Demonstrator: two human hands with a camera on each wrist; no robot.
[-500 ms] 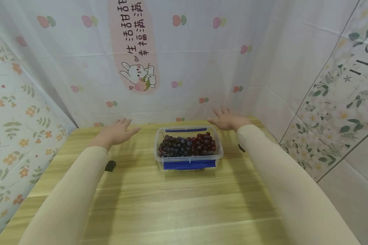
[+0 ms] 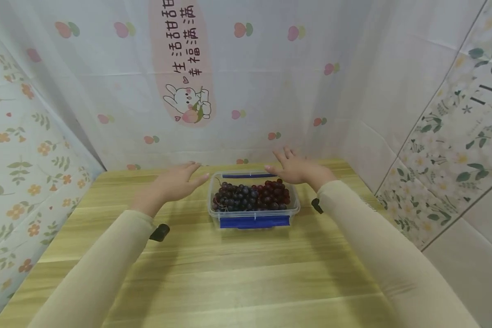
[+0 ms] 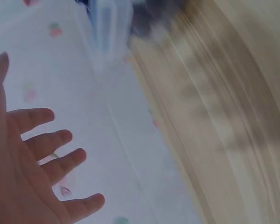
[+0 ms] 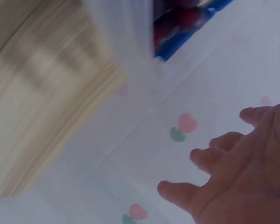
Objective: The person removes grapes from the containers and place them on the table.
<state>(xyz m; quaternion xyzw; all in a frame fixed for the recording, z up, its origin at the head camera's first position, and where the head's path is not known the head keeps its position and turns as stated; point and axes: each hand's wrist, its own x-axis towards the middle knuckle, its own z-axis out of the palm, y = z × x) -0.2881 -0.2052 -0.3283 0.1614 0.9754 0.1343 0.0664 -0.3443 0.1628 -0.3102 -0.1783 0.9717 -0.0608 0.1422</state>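
Note:
A clear plastic container point(image 2: 253, 213) with blue clips stands on the wooden table, filled with dark grapes point(image 2: 239, 197) on its left and redder grapes point(image 2: 274, 195) on its right. My left hand point(image 2: 174, 184) hovers at the container's left, fingers extended and spread, holding nothing. My right hand point(image 2: 297, 171) is over the far right corner, its thumb overlapping the rim in the head view. In the left wrist view the container wall point(image 3: 111, 28) is blurred beyond the spread fingers. The right wrist view has red grapes point(image 4: 179, 23) behind the clear wall, apart from the fingers.
The wooden table point(image 2: 229, 278) reaches back to a white printed curtain point(image 2: 266, 86). Floral curtains hang at the left point(image 2: 24, 173) and right point(image 2: 455, 150). A black strap end point(image 2: 160, 233) hangs under the left wrist, another point(image 2: 317, 206) under the right.
Both hands have moved inward toward the container, the left hand to the right and the right hand to the left. The container stays in place; the head view has shifted slightly.

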